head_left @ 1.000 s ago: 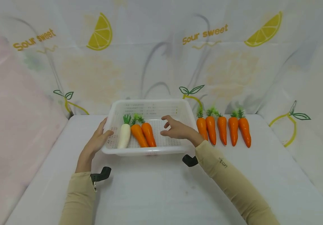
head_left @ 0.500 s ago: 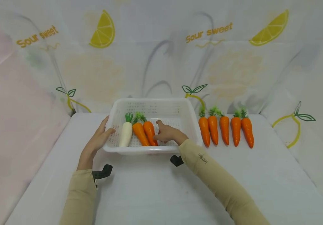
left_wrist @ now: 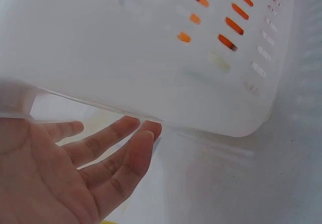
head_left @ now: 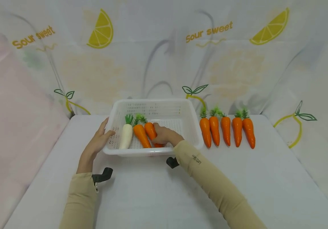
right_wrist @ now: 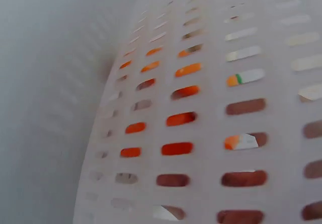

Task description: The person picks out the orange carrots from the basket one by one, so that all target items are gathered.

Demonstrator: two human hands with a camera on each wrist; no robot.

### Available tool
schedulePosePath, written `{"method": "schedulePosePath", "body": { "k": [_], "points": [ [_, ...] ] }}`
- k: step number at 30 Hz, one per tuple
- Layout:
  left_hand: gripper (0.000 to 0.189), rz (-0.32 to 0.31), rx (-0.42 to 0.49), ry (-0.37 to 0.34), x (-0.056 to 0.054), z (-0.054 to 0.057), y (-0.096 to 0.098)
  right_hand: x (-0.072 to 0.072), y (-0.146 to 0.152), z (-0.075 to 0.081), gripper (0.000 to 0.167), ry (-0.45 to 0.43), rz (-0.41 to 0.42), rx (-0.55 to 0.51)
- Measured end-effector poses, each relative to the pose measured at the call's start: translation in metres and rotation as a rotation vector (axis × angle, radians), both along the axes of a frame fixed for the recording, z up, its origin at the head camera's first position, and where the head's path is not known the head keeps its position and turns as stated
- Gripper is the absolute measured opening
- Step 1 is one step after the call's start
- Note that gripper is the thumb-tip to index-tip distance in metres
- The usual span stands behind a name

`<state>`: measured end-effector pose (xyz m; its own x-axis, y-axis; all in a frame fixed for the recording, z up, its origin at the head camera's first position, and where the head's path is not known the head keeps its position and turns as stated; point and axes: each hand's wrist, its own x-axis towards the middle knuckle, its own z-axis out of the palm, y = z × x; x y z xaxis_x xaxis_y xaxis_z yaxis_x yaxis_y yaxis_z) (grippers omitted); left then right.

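Note:
A white plastic basket [head_left: 194, 136] stands on the table, holding a white radish [head_left: 126, 135] at its left with two carrots beside it. My left hand [head_left: 96, 141] holds the basket's left rim, thumb over the edge and fingers outside. In the left wrist view its slightly bent fingers [left_wrist: 118, 181] reach the rim. My right hand [head_left: 165, 135] is inside the basket, fingers and thumb around the right-hand carrot [head_left: 150, 129]. The other carrot [head_left: 141, 135] lies between it and the radish. In the right wrist view, slots in the basket wall [right_wrist: 209, 128] show orange pieces and parts of the hand.
To the right of the basket several carrots [head_left: 226, 131] lie in a row, leafy ends toward the back. A white cloth [head_left: 152, 197] covers the table. Behind it hangs a backdrop [head_left: 141, 63] printed with lemons.
My right hand has moved left and down inside the basket, from the bare part on the right onto the right-hand carrot, and its fingers have closed around it. My left hand stays at the rim.

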<state>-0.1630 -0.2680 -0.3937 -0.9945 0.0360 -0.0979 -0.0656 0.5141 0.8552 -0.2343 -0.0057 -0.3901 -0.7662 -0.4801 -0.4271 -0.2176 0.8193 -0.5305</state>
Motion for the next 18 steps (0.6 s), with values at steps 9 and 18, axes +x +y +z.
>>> {"method": "schedulePosePath", "body": {
  "k": [9, 18],
  "points": [
    [0.069, 0.005, 0.007, -0.013, 0.002, -0.001, 0.001, 0.004, 0.014, 0.006, 0.076, 0.084, -0.088, -0.167],
    [0.069, 0.009, 0.015, -0.024, 0.001, -0.002, -0.002, 0.011, 0.029, 0.021, 0.072, 0.088, -0.177, -0.363]
  ]
}}
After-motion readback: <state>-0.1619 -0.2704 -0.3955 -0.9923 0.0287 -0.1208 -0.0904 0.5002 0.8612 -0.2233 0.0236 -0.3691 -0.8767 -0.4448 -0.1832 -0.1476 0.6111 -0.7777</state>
